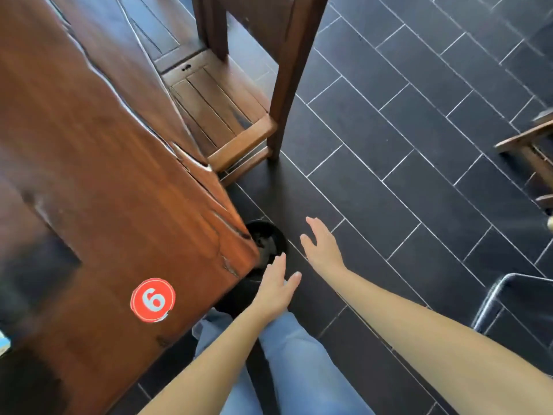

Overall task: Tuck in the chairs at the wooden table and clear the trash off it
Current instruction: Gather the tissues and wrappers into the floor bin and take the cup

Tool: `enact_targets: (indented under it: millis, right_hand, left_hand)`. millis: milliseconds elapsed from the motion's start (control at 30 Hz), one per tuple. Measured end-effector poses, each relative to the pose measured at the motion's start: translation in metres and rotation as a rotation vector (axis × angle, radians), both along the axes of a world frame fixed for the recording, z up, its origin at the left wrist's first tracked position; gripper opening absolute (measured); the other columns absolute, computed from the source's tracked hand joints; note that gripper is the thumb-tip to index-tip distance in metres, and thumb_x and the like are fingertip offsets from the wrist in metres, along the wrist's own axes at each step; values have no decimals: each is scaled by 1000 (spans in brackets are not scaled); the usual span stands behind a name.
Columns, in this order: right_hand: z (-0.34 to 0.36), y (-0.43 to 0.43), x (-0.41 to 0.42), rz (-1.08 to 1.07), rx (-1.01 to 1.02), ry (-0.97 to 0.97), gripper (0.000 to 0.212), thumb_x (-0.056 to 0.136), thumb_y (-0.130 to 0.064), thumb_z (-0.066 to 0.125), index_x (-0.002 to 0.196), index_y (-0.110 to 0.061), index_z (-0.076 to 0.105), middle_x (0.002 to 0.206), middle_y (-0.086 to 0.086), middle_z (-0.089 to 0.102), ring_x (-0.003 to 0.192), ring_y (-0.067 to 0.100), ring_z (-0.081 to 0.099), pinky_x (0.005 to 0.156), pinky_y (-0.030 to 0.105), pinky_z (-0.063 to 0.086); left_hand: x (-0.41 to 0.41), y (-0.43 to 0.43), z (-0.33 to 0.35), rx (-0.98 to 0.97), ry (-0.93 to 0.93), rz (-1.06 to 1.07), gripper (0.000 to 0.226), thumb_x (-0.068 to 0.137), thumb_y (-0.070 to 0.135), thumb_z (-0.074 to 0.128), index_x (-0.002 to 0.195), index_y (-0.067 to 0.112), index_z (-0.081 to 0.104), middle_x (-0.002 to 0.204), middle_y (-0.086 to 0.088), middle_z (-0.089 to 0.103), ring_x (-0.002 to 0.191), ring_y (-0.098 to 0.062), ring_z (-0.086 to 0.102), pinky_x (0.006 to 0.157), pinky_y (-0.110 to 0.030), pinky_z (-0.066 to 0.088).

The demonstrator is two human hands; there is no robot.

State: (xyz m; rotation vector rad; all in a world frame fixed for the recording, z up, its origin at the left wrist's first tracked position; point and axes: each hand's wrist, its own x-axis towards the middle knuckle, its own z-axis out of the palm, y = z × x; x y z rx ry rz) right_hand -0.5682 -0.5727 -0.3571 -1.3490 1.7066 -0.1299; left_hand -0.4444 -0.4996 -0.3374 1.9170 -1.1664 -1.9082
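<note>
As they hover above the floor (419, 145), left grip (273, 290) and right grip (323, 245) are noted with fingers (314, 224) apart; chair (221, 112) is seen at 12 o'clock, partly under worktop (104, 175).

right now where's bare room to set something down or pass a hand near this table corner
The reddish-brown wooden tabletop is bare from the round red sticker to the slatted wooden chair. The dark tiled floor is open between that chair and the metal-framed chair. Crowded at the table corner: black round object, left hand.
</note>
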Motion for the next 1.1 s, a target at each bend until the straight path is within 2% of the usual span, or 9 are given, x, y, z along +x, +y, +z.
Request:
enact_targets:
  millis: [167, 300, 400, 567, 700, 800, 900, 1000, 1100]
  right_hand:
    - [56, -8, 35, 349, -170, 98, 52, 97, -30, 46, 146, -25, 30, 157, 0, 24, 143, 19, 22, 115, 42, 23]
    - [90, -16, 91, 527, -273, 105, 53, 96, -33, 47, 146, -25, 30, 156, -1, 26, 142, 19, 24, 116, 42, 23]
    - [104, -16, 148, 641, -330, 85, 54, 96, -36, 47, 146, -26, 30, 156, -1, 26, 142, 19, 25, 115, 41, 24]
    - [119, -2, 253, 851, -369, 27, 53, 96, -37, 47, 145, -30, 29, 156, -3, 25, 143, 19, 22, 116, 41, 25]
    - [122, 13, 335, 961, -356, 3, 52, 96, -37, 47, 145, -30, 29, 156, -4, 24, 144, 18, 19, 114, 40, 26]
    - [117, 25, 394, 1065, -307, 11, 53, 97, -34, 46, 146, -26, 28, 157, -1, 23, 145, 21, 16, 114, 43, 27]
    - [107, 45, 449, 1168, -248, 3, 55, 96, -30, 47, 147, -23, 27, 156, 3, 24, 143, 25, 19, 113, 47, 28]
    - [97, 70, 491, 1241, -176, -31, 59, 95, -26, 49, 148, -25, 25, 157, 5, 22, 142, 29, 22, 113, 45, 27]
    - [89, 88, 520, 1285, -161, -14, 59, 94, -27, 50, 147, -30, 25, 157, 2, 21, 140, 28, 26, 110, 45, 32]
  left_hand:
    - [54, 1, 55, -272, -140, 13, 61, 98, 33, 38, 148, 17, 7, 158, -2, 3, 144, -16, -2, 114, -29, -1]
    - [124, 11, 85, -438, -338, 90, 63, 96, 39, 39, 147, 23, 8, 158, 1, 5, 144, -16, -1, 119, -37, 6]
    - [180, 26, 93, -435, -535, 198, 64, 95, 44, 39, 147, 25, 7, 158, 1, 5, 145, -19, 0, 118, -41, 7]
    - [260, 76, 106, -369, -753, 425, 63, 95, 47, 32, 147, 26, 4, 158, 4, 0, 144, -16, -4, 114, -38, -6]
    - [321, 126, 102, -305, -773, 657, 67, 94, 42, 39, 148, 21, 5, 158, -2, 3, 145, -19, 0, 118, -41, 5]
    - [356, 156, 89, -197, -823, 758, 72, 91, 42, 48, 146, 11, 13, 156, -10, 15, 143, -26, 11, 116, -43, 15]
    - [378, 179, 75, -164, -738, 925, 73, 85, 33, 61, 142, 7, 24, 153, -16, 23, 141, -29, 20, 115, -43, 21]
    - [383, 194, 66, -150, -576, 1011, 70, 84, 29, 64, 141, 10, 28, 151, -9, 27, 139, -23, 24, 110, -35, 25]
    - [382, 201, 54, -154, -528, 1027, 65, 82, 30, 66, 136, 17, 33, 145, 0, 36, 133, -16, 34, 105, -32, 34]
